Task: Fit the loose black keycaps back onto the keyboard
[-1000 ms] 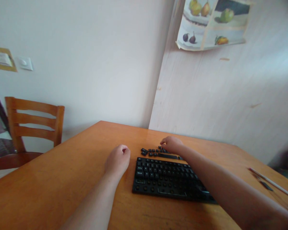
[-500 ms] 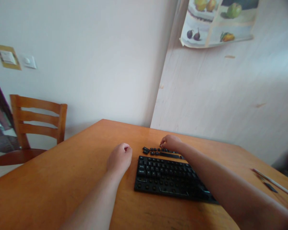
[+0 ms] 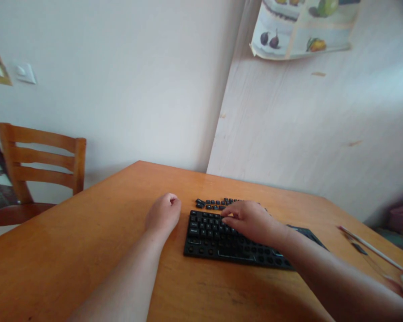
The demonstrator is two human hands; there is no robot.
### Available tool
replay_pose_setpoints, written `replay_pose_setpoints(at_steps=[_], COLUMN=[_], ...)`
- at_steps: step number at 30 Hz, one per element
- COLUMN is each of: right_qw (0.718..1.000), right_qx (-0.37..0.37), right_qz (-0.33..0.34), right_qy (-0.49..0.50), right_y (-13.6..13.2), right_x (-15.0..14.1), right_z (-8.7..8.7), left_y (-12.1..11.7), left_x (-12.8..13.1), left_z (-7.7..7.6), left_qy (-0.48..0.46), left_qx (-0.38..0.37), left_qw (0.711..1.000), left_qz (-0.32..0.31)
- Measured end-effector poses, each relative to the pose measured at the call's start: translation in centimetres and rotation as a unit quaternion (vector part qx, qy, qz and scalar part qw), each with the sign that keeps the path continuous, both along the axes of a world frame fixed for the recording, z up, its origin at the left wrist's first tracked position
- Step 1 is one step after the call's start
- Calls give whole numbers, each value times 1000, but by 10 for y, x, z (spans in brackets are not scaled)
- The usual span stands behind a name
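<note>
A black keyboard [image 3: 201, 251] lies on the wooden table, with keycaps on its upper rows and bare switches along the lower rows. Over its upper middle is my right hand [image 3: 246, 220], thumb and forefinger pinched close around what looks like a small dark keycap, hard to separate from the keys behind. To the left of the keyboard, my left hand [image 3: 163, 213] rests on the tabletop in a loose fist; its inside is hidden. Behind the keyboard several loose black keycaps [image 3: 215, 207] lie in short rows, partly covered by my right hand.
A wooden chair [image 3: 47, 156] stands left of the table [image 3: 121, 197]. On the right side lie a thin light stick [image 3: 369, 246] and a small dark piece [image 3: 359, 248] with a cord. The wall rises directly behind the table, with painted fruit sheets [image 3: 298, 36] hanging on it.
My right hand has come back from the loose keycaps to over the keyboard. The left fist keeps its place beside the keyboard. The whole view has shifted slightly.
</note>
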State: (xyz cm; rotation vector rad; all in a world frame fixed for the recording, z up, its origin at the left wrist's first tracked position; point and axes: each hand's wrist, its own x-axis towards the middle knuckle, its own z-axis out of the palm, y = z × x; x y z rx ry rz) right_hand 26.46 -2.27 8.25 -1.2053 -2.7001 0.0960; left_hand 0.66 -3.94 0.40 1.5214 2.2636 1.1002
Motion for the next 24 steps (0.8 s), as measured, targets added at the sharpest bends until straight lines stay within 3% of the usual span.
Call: replay_pose_setpoints(at_steps=[7,24], right_qw=[999,998], right_qx=[20,45], right_qz=[24,-5], right_qy=[-27,-35], right_y=[-34,-41], right_x=[8,4], right_z=[-15,-25], left_y=[-1,-2], left_x=[1,2], left_z=[3,4], left_qy=[0,-6], left_qx=[2,-2], left_qw=[1000,1000], left_qz=[1,9])
